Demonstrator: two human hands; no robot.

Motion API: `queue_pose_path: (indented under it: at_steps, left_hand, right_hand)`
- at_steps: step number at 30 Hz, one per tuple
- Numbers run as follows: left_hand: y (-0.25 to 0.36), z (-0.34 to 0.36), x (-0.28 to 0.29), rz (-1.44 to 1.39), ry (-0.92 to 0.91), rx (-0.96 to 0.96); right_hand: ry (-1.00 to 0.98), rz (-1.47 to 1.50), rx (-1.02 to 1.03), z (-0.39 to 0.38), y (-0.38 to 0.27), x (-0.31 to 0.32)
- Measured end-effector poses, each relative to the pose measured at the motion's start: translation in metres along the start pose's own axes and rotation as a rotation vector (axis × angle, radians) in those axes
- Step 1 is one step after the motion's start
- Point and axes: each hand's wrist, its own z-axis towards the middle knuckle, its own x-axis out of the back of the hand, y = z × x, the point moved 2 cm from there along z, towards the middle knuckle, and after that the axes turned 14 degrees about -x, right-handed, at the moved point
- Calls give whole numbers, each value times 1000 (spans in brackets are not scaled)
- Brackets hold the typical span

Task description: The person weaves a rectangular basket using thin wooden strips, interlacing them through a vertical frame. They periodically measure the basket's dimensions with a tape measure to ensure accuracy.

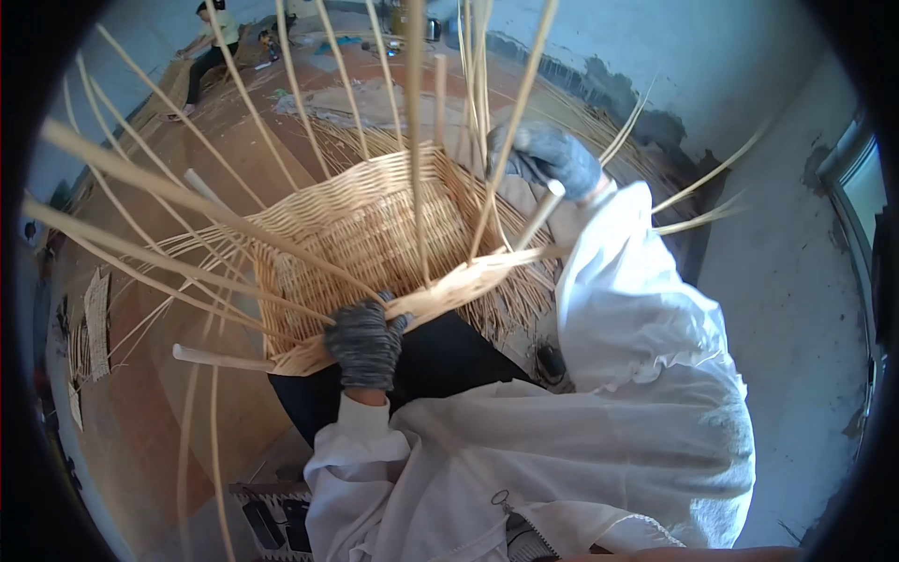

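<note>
A partly woven wicker basket (pixel 449 292) of pale rods is tilted across my lap, its inside facing up. Long upright stakes (pixel 419 122) fan out from its rim, and thick round corner posts (pixel 541 215) stick up at its corners. My left hand (pixel 365 345), in a grey knit glove, is closed over the near rim, left of its middle. At the right end, my gloved right hand (pixel 543 155) has its fingers curled around a thin rod beside the far corner; its fingertips are partly hidden by stakes. A dark cloth (pixel 454 351) lies under the basket.
Loose rods (pixel 510 300) lie in a heap to the right of the basket. A woven piece (pixel 96 323) is on the floor at left. Another person (pixel 211 47) sits at the far left. A plastered wall (pixel 768 281) rises at right.
</note>
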Motion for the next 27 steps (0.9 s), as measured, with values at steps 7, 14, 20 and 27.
queue_pose_path:
  at_steps: [7,14,20,27]
  left_hand:
    - [-11,5,8,-171,125,-74]
    - [-19,-2,9,-190,208,-171]
    - [8,-14,32,31,273,-124]
    - [-17,9,53,-130,52,-32]
  right_hand:
    - [-617,-463,-259,109,-4,2]
    - [-692,-1905,711,178,82,-73]
    - [-673,-2093,662,235,154,-31]
    - [-446,-1278,259,212,10,-39]
